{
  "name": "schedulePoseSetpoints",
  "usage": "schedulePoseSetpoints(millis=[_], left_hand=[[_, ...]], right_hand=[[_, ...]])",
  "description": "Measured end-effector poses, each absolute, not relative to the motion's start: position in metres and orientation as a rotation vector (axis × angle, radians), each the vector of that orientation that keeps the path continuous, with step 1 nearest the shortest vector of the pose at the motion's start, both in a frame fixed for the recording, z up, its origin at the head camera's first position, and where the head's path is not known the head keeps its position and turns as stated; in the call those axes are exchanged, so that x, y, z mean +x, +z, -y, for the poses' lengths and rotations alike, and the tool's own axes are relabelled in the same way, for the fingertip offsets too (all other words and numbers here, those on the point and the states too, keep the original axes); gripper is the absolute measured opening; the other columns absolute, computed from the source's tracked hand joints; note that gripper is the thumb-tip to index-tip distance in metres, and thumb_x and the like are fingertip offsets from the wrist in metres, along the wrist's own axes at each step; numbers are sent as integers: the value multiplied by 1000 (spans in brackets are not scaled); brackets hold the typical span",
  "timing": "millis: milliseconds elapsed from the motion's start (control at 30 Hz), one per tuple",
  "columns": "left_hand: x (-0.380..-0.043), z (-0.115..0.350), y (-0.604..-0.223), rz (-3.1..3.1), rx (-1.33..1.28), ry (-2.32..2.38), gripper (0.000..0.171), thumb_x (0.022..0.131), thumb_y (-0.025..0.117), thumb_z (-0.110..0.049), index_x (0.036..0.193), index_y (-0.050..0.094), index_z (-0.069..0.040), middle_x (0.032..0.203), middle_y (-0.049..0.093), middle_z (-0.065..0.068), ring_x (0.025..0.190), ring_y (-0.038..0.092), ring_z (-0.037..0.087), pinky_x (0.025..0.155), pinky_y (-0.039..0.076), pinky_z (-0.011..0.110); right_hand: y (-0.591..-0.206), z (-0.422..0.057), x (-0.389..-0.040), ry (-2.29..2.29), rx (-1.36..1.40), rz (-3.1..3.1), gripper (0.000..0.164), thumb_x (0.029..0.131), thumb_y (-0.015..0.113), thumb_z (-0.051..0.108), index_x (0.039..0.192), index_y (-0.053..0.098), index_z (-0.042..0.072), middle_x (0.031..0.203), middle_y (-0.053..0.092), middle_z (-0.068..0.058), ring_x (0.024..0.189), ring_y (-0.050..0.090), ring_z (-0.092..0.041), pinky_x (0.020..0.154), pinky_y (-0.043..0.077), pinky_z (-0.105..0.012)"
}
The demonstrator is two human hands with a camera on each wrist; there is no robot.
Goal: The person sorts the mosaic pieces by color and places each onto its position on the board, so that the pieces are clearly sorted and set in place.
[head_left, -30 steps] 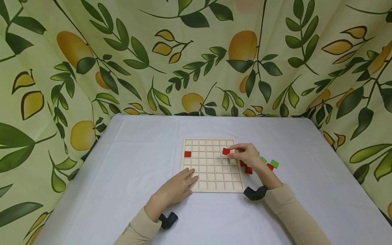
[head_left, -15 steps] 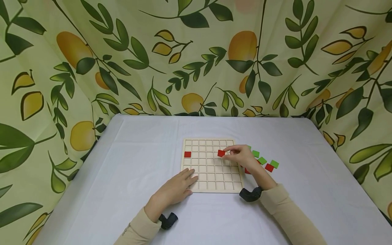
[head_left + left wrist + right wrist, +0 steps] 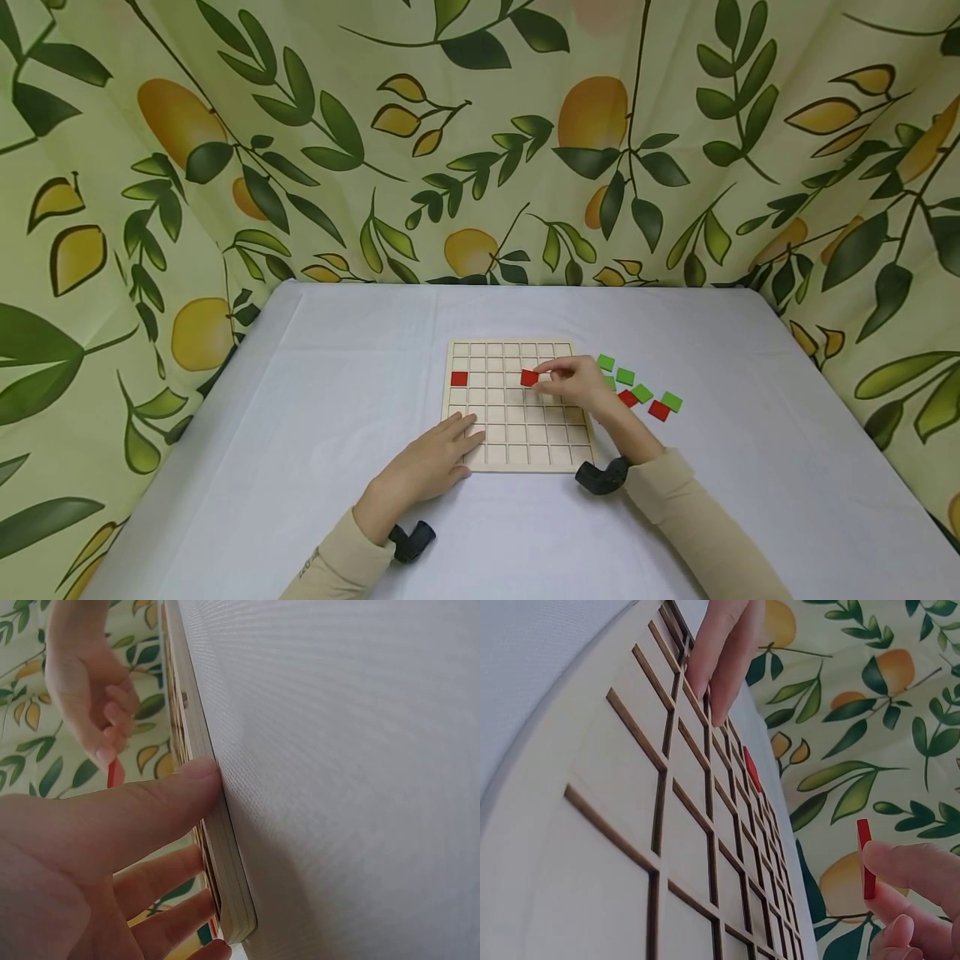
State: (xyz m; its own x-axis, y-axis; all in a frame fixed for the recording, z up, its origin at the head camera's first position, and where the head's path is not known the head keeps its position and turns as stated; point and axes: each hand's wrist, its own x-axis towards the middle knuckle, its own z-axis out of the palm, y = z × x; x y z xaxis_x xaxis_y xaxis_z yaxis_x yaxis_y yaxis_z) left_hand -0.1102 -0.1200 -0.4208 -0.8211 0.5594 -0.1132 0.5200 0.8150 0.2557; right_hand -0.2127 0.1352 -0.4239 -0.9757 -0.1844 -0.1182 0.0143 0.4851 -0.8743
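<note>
Between thumb and fingertips my right hand pinches a red square tile over the upper right part of the wooden grid board. The right wrist view shows that tile edge-on, held above the board's surface. My left hand rests on the board's near left corner, its fingers extended over the squares. In the left wrist view its thumb lies against the board's side edge. Another red tile lies in a square of the leftmost column.
Right of the board, several green tiles and red tiles lie loose on the white cloth, partly behind the right wrist. A leaf-and-fruit patterned curtain surrounds the table's back and sides.
My right hand has moved left across the board with the red tile in its fingers, uncovering more loose tiles behind it. The left hand has stayed in place.
</note>
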Motion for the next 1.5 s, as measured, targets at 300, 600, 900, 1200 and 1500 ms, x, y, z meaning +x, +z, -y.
schedulePoseSetpoints(millis=[300, 600, 900, 1200, 1500], left_hand=[[-111, 120, -422, -2814, 837, 317, 49, 92, 64, -22, 139, 53, -11, 152, 43, 12, 143, 39, 33, 117, 39, 44], [-111, 122, -425, -2832, 899, 312, 48, 92, 64, -20, 138, 53, -10, 150, 45, 14, 141, 41, 35, 117, 40, 45], [-111, 121, -422, -2823, 877, 333, 48, 92, 64, -21, 137, 53, -9, 151, 44, 14, 142, 40, 35, 117, 39, 46], [-110, 121, -422, -2822, 881, 333, 48, 92, 64, -21, 138, 53, -9, 150, 44, 14, 142, 40, 35, 116, 40, 46], [-110, 121, -421, -2831, 889, 319, 48, 92, 64, -22, 138, 53, -10, 150, 45, 14, 141, 41, 35, 116, 40, 45]], right_hand=[[-424, -123, -216, -1487, -144, -2509, 31, 76, 79, 14, 103, 73, 1, 64, 44, 5, 67, 42, -12, 54, 32, -19], [-427, -113, -217, -1519, -154, -2497, 29, 75, 80, 12, 102, 74, 1, 65, 46, 5, 68, 42, -13, 56, 34, -19], [-433, -106, -221, -1504, -193, -2467, 31, 76, 80, 15, 103, 74, 2, 64, 46, 5, 66, 42, -12, 55, 33, -19], [-436, -96, -226, -1503, -190, -2476, 28, 76, 80, 13, 102, 74, 4, 62, 46, 5, 61, 41, -11, 52, 32, -18], [-437, -88, -230, -1505, -231, -2465, 27, 77, 79, 13, 102, 74, 2, 60, 43, 4, 61, 39, -12, 57, 33, -19]])
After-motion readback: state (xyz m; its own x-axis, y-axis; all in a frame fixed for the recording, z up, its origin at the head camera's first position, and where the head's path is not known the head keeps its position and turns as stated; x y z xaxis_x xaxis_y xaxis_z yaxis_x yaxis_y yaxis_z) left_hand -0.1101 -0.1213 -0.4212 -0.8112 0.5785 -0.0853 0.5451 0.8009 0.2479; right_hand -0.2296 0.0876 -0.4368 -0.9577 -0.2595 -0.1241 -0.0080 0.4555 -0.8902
